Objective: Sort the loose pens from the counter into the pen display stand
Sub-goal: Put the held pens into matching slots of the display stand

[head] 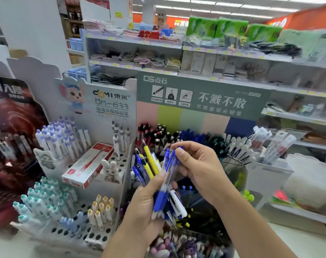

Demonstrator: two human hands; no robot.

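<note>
I see the left hand (pixel 145 200) gripping a bundle of pens (pixel 158 179) while the right hand (pixel 197 164) pinches one blue pen (pixel 172 158) before the stand (pixel 201 101).

Grey header card (pixel 201 97): "DS"; white card (pixel 112 103): "DOMI", "DM-633".

The left hand (pixel 141 205) is gripping a bundle of pens (pixel 158 183), mostly blue with a yellow one. The right hand (pixel 199 168) is pinching the top of a blue pen (pixel 170 164) in that bundle. Behind both hands, the stand (pixel 201 101) is holding more.
</note>
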